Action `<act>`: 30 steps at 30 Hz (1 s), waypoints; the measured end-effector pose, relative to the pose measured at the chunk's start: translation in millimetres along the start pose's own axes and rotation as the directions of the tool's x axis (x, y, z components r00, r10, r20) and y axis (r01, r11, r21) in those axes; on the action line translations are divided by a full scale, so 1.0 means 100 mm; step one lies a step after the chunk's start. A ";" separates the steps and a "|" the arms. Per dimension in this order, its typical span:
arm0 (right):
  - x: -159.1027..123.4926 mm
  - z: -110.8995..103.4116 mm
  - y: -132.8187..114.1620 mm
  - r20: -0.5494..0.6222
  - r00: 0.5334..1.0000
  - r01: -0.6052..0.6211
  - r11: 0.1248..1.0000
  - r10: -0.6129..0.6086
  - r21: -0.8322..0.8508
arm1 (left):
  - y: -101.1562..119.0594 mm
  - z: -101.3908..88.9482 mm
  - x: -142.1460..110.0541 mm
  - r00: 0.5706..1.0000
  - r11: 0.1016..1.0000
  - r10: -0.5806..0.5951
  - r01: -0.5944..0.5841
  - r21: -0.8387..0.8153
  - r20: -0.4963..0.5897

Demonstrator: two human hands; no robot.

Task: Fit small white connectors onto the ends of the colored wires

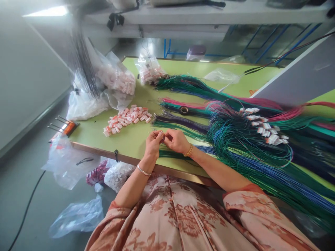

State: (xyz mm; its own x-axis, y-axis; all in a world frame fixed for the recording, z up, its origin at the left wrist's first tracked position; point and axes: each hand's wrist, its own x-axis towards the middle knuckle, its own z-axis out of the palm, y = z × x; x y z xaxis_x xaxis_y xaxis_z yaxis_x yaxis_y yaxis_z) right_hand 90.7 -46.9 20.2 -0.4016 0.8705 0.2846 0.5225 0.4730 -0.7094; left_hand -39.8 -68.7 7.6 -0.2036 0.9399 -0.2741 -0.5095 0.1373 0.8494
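Soft, rust-flowered pink clothing (pixel 180 216) lies nearest, below the left hand (pixel 152 144) and right hand (pixel 177 141), whose fingers pinch together on a tiny, mostly hidden piece (pixel 162 136). Left of the fingers, oblong white-and-orange plastic housings (pixel 125 120) heap on the smooth green worktop (pixel 125 143), probably for easy reach; rightward, slender green, blue and pink wires (pixel 227 134) lie bunched, seemingly to stay sorted.

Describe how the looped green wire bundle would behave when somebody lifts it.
The looped green wire bundle would likely sag, since its thin strands curve loosely. It may tangle, because these cross and loop. The white connectors among them could dangle, if attached.
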 end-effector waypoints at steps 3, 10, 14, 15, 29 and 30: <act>0.24 -0.18 0.15 0.081 0.997 -0.007 0.998 0.002 0.055 | 0.01 -0.01 0.07 1.000 0.999 -0.013 0.014 -0.040 0.018; 0.81 -0.27 0.61 0.053 0.973 -0.178 0.870 0.227 -0.461 | -0.02 -0.07 0.15 0.998 0.998 -0.055 0.055 -0.041 0.000; 0.85 -0.18 0.67 0.137 0.971 -0.071 0.781 0.197 -0.621 | -0.02 -0.09 0.14 0.998 0.997 -0.067 0.067 -0.030 0.008; 0.84 -0.18 0.68 0.155 0.971 -0.041 0.765 0.182 -0.643 | -0.02 -0.09 0.14 0.998 0.997 -0.067 0.067 -0.028 0.005; 0.82 -0.28 0.69 0.311 0.949 0.202 0.674 0.044 -0.711 | 0.00 -0.09 0.12 0.996 0.996 -0.088 0.088 -0.034 0.023; 0.81 -0.29 0.69 0.318 0.948 0.223 0.657 0.027 -0.720 | 0.00 -0.09 0.12 0.996 0.996 -0.088 0.088 -0.034 0.019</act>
State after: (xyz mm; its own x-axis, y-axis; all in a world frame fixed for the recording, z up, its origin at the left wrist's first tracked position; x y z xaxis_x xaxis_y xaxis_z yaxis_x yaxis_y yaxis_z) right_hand 115.8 60.2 13.0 -0.6059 0.7943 0.0453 0.7953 0.6031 0.0619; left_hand -49.8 -60.1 -0.3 -0.1420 0.9301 -0.3388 -0.5536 0.2092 0.8061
